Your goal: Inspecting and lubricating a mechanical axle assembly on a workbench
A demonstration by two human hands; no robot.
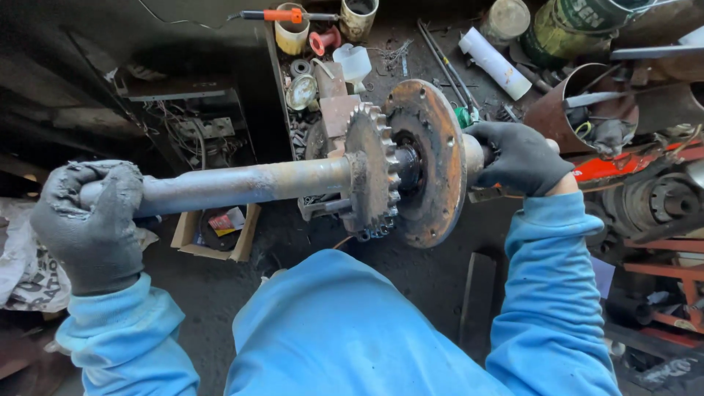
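Axle: long rusty grey steel shaft (242, 183) with toothed sprocket (370, 176) and round rusted flange disc (433, 161), held level above workshop floor. Left hand (92, 220) wrapped round shaft end; right hand (521, 158) clenched on stub beyond flange. Likely heavy, rigid, flange-end weighted; gritty rust aids grip; avoid teeth.

Cardboard box (213, 233) on floor, white tube (494, 62), orange-handled tool (282, 15) behind.

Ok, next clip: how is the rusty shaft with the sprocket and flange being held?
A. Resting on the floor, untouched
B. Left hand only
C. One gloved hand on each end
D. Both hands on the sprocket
C: the left hand grips one end of the shaft and the right hand grips the other, beyond the flange.
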